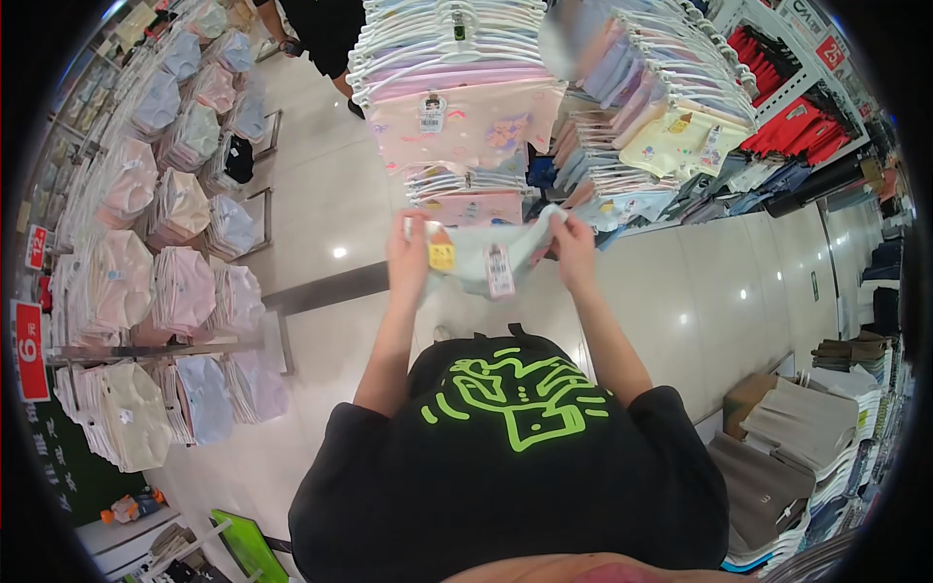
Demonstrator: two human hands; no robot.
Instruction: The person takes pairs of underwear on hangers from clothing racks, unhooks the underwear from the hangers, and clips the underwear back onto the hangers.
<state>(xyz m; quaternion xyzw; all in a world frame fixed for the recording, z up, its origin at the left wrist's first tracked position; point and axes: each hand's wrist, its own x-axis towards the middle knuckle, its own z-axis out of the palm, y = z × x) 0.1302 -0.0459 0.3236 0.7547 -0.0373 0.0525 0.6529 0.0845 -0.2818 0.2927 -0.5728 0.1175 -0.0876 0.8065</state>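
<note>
A pale mint-green pair of briefs (pixel 471 260) is stretched between my two hands in front of my chest. My left hand (pixel 408 260) pinches its left edge, close to a yellow sticker on the cloth. At the other end, my right hand (pixel 574 255) grips the upper right corner, which is raised a little. A white paper tag with a pink border (pixel 500 270) hangs on the front of the cloth. Just beyond my hands is a rack of pink underwear on white hangers (pixel 466 126).
Yellow and lilac underwear (pixel 685 136) hangs on a rack to the right. Rows of pastel briefs (pixel 126 277) fill the left wall display. Folded grey clothes (pixel 797 423) lie at the lower right. A person in black (pixel 326 39) stands in the aisle at the upper left.
</note>
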